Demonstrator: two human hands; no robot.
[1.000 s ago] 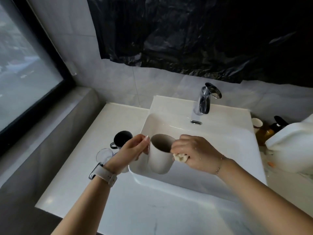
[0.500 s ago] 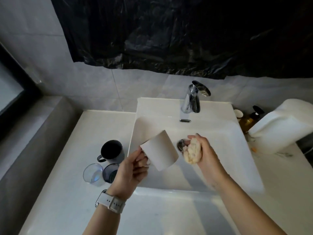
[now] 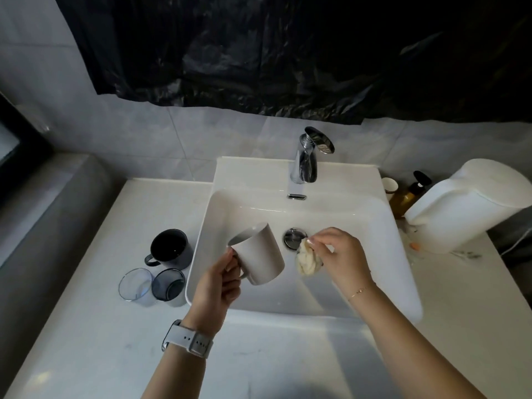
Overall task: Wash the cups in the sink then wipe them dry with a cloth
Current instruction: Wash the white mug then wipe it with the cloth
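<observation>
My left hand (image 3: pixel 217 286) grips the handle of a white mug (image 3: pixel 260 254), which is tilted over the left part of the white sink (image 3: pixel 331 309) with its mouth turned up and to the left. Just right of the mug, my right hand (image 3: pixel 339 254) pinches a crumpled cream cloth (image 3: pixel 306 259) that hangs from the fingertips above the basin, near the drain (image 3: pixel 293 237). On the counter left of the sink stand a black mug (image 3: pixel 169 247), a clear glass (image 3: pixel 135 285) and a dark tinted glass (image 3: pixel 168 285).
A chrome tap (image 3: pixel 306 158) rises behind the basin; no water shows. Right of the sink are a small white cup (image 3: pixel 389 186), an amber pump bottle (image 3: pixel 407 195) and a large white container (image 3: pixel 466 205). A grey ledge (image 3: pixel 43 214) borders the left.
The cloth has come off the mug and now dangles from my right fingertips near the drain. The mug has tipped further, its mouth turned up-left. The view has shifted right and down.
</observation>
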